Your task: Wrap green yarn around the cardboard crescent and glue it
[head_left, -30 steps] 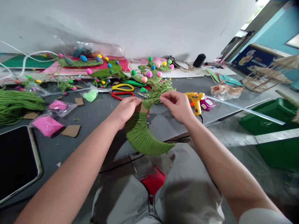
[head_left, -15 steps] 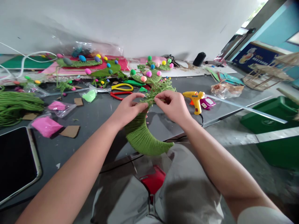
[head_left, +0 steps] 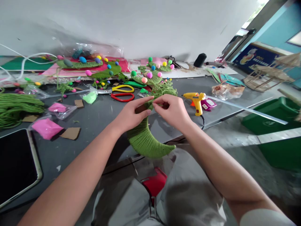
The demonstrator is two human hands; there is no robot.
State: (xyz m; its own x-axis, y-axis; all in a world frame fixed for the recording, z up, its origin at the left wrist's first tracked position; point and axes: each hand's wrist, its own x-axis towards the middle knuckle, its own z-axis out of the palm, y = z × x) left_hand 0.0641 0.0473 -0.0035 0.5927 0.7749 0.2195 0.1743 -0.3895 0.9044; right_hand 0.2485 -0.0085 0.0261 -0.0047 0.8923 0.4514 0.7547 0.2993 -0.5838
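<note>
A crescent wrapped in green yarn hangs over the table's front edge, its lower tip near my lap. My left hand grips its upper end between thumb and fingers. Just to the right, my right hand is closed in a pinch at the yarn by that end; the strand between its fingertips is mostly hidden. Beyond my hands lies a loose heap of curly green yarn.
Scissors lie behind my left hand, and a yellow glue gun is right of my right hand. A green yarn bundle, pink packets and a tablet are at left. Pompom-decorated green pieces stand behind.
My left fingers have spread a little over the crescent's upper end. My right hand has shifted slightly down and left, and still pinches.
</note>
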